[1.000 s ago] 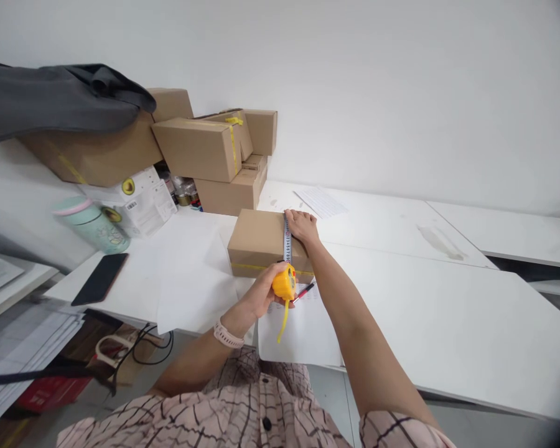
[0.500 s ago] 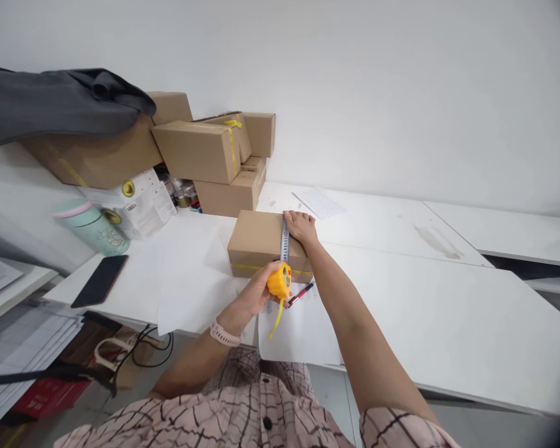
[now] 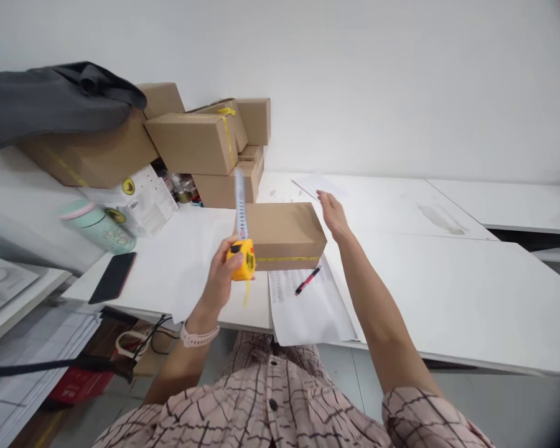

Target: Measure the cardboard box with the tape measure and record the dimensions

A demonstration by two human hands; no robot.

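Observation:
My left hand (image 3: 223, 269) grips a yellow tape measure (image 3: 243, 260) at the front left corner of a closed cardboard box (image 3: 284, 224). Its blade (image 3: 241, 208) is drawn out and points away from me, slightly blurred, and a yellow strap dangles below the case. Off the box's far right corner, my right hand (image 3: 333, 214) is held with fingers stretched out and nothing in them. A yellow strip runs along the box's front side. Just in front of the box, a red and black pen (image 3: 307, 281) lies on a printed sheet (image 3: 315, 311).
Cardboard boxes (image 3: 191, 143) are stacked at the back left, with a dark grey cloth item (image 3: 51, 102) over some. A mint bottle (image 3: 98, 227), a white carton (image 3: 144, 202) and a phone (image 3: 112, 278) are on the left. Another sheet (image 3: 320, 184) lies near the wall.
My right hand has let go of the blade's end and lifted off the box to the right. My left hand has moved left with the tape measure, taking the blade off the box's middle.

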